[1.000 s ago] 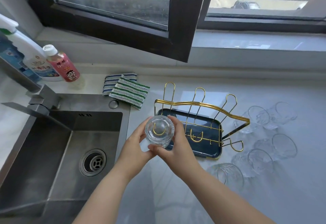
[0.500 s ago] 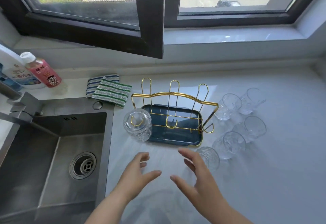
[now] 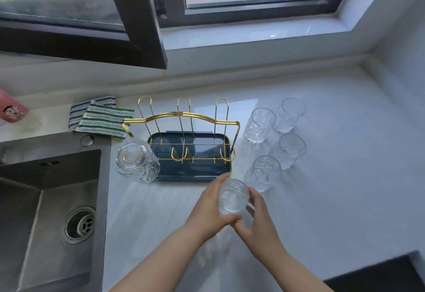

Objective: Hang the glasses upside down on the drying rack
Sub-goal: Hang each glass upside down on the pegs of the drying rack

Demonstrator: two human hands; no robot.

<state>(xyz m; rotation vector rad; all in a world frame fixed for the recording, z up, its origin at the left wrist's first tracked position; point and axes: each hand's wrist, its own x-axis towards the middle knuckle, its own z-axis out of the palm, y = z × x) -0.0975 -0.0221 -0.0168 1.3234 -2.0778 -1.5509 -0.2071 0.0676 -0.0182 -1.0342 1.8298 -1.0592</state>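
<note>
A gold wire drying rack [image 3: 181, 116] stands on a dark blue tray [image 3: 184, 175] in the middle of the white counter. One clear glass [image 3: 136, 164] hangs upside down on the rack's front-left prong. In front of the tray's right corner both hands hold another clear textured glass [image 3: 232, 197], its mouth facing up toward me. My left hand [image 3: 210, 211] wraps its left side, thumb underneath. My right hand [image 3: 258, 220] rests its fingers against the right side. Several more glasses stand upright right of the rack, the nearest [image 3: 264, 173] just beyond my hands.
A steel sink [image 3: 46, 199] with a drain lies to the left. Striped cloths [image 3: 103, 119] lie behind it, with a pink bottle [image 3: 11, 109] at the far left edge. An open dark window frame [image 3: 142, 20] overhangs the counter's back. A dark surface [image 3: 379, 275] shows at bottom right.
My hands released the first glass on the front-left prong, drew back empty, then moved right and took hold of a second glass. The view shifted right.
</note>
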